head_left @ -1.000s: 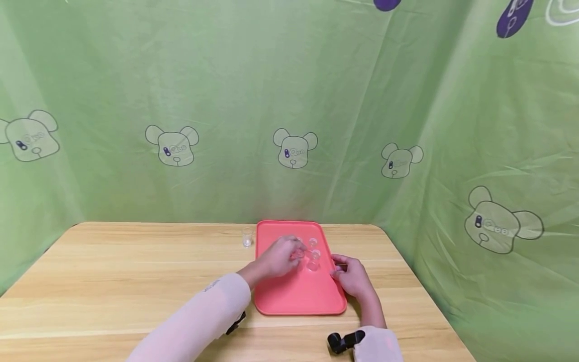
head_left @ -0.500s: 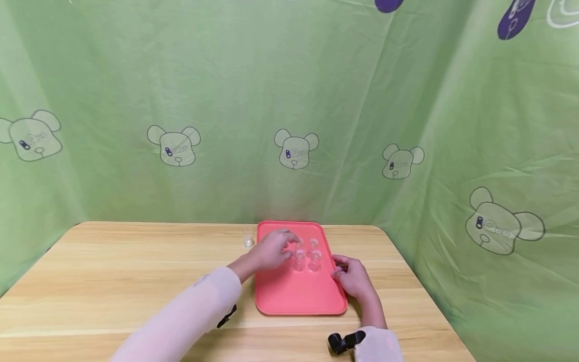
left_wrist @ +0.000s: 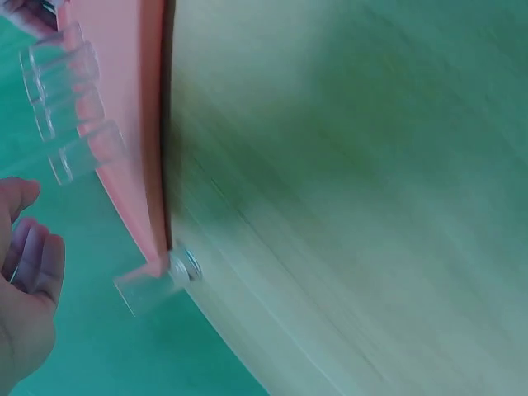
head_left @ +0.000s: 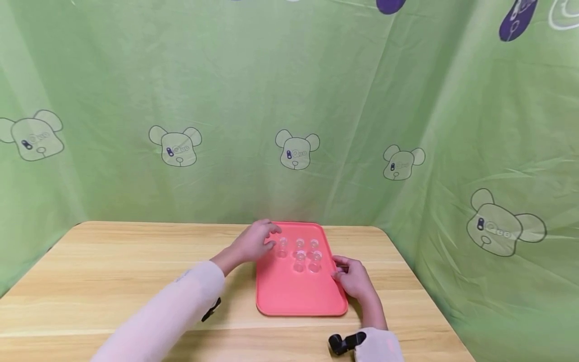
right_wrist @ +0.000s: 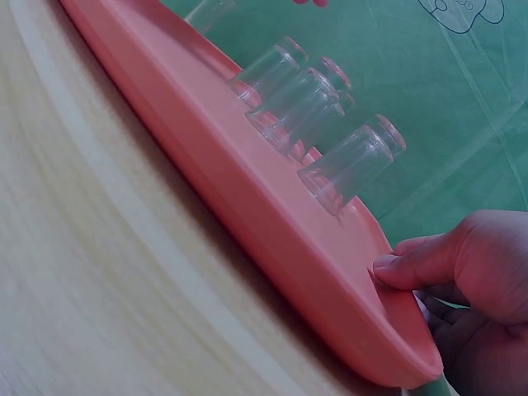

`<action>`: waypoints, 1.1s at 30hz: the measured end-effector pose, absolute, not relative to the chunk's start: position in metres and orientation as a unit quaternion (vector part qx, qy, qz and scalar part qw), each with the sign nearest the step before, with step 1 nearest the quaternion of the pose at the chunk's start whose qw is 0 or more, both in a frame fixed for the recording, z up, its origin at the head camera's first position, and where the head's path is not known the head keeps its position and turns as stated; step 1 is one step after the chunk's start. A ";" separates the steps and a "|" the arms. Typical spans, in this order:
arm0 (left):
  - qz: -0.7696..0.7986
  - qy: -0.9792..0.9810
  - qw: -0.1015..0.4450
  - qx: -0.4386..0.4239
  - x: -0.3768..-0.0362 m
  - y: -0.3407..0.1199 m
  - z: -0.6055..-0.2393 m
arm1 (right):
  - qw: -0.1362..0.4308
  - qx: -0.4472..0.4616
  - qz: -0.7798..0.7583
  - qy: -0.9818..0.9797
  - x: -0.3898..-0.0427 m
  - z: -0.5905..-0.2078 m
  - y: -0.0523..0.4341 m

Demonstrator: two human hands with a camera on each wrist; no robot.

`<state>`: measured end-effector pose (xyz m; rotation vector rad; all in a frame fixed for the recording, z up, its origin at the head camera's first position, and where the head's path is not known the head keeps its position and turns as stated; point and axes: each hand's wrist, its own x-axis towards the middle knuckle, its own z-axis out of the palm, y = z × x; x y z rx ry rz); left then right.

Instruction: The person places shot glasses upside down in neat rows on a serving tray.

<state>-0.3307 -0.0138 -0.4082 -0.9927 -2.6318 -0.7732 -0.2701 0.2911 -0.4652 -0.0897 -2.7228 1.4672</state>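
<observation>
The left hand (head_left: pixel 254 242) hovers over the tray's (head_left: pixel 294 296) far left corner, fingers loose and holding nothing. Just off that corner a small glass (left_wrist: pixel 153 285) stands on the table (head_left: pixel 113 281), close to the fingertips. Five glasses (head_left: pixel 299 262) stand upright on the tray's far half, near each other. The right hand (head_left: pixel 355 277) grips the tray's right rim, thumb (right_wrist: pixel 412 266) pressed on the edge.
</observation>
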 end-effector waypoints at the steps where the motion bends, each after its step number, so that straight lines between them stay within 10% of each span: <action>1: -0.262 -0.899 0.111 -0.333 -0.332 -0.016 -0.408 | 0.024 -0.029 0.473 -0.880 -0.270 -0.465 0.291; 33: -0.276 -0.935 0.050 -0.216 -0.354 -0.063 -0.429 | 0.029 -0.025 0.464 -0.885 -0.269 -0.464 0.291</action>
